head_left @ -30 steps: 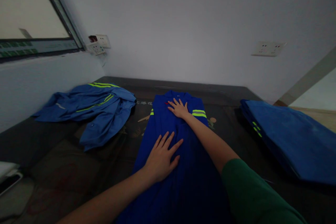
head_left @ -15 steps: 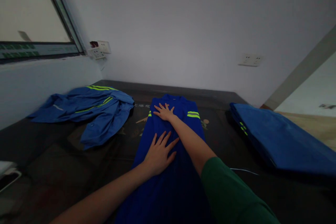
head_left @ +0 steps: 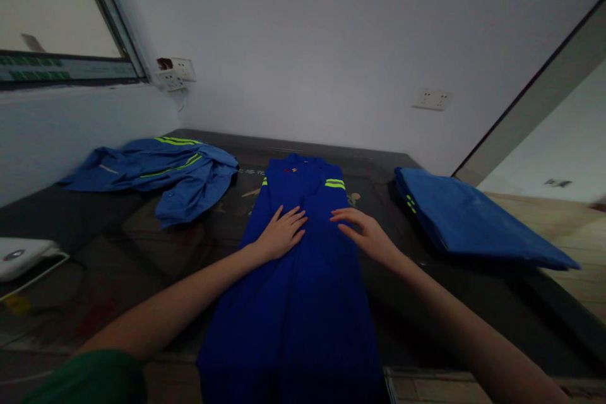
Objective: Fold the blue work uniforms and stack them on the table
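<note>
Left hand [head_left: 281, 235] flat on blue garment [head_left: 324, 297], right hand [head_left: 367, 237] loosely parted, Chinese characters [head_left: 251, 172] alongside

On the dark bench [head_left: 184, 255], a crumpled blue cloth garment with yellow-green stripes [head_left: 182, 180] lies far left, a flat folded blue cloth bundle [head_left: 473, 218] right, and a white box-shaped device [head_left: 26, 259] near left. White rectangular sockets [head_left: 432, 99] sit on the pale wall [head_left: 303, 44]; a dark-framed window [head_left: 52, 3] stands far left.
</note>
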A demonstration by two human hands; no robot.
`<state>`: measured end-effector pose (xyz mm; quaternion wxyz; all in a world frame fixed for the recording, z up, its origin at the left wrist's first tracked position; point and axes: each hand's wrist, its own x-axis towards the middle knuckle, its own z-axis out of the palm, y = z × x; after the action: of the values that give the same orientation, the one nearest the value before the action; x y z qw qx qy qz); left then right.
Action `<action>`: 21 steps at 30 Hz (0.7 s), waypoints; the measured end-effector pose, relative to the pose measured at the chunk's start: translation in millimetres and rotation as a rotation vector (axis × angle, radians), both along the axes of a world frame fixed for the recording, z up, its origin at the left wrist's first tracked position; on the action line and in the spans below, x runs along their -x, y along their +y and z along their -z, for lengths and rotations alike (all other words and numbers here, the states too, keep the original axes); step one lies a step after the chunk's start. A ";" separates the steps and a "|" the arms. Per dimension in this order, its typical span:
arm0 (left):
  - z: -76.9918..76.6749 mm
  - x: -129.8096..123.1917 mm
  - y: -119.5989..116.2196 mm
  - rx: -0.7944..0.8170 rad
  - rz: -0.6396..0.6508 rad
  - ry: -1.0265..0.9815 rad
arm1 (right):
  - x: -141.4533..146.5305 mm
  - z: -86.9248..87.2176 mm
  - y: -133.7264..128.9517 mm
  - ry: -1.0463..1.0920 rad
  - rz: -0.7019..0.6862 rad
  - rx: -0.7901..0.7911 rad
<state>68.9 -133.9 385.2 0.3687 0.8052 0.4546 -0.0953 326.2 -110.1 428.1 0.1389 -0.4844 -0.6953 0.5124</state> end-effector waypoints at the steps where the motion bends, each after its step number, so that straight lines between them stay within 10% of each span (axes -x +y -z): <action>1: -2.6 0.2 3.1 0.014 0.024 -0.011 | -10.9 -16.6 -15.6 0.016 -0.006 0.004; 4: -26.2 3.1 14.2 0.006 -0.009 -0.034 | -36.0 -60.2 -52.5 0.029 0.033 0.025; 8: -100.3 18.9 11.8 0.017 -0.165 -0.193 | -55.2 -107.0 -89.7 0.010 0.119 0.198; 13: -195.1 66.3 -66.1 0.562 -0.500 -0.158 | -64.0 -128.6 -162.3 -0.040 -0.027 0.824; 15: -207.4 86.5 -114.6 0.802 -0.570 -0.044 | -59.6 -120.0 -195.0 -0.141 0.004 0.829; 21: -183.5 78.1 -201.0 0.631 -1.017 0.041 | -9.5 -93.9 -233.0 -0.110 0.352 0.765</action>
<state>-9.2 -334.9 568.6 0.5804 0.3361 0.7398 -0.0526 335.7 -343.2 522.0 -0.0027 -0.6390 -0.3682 0.6753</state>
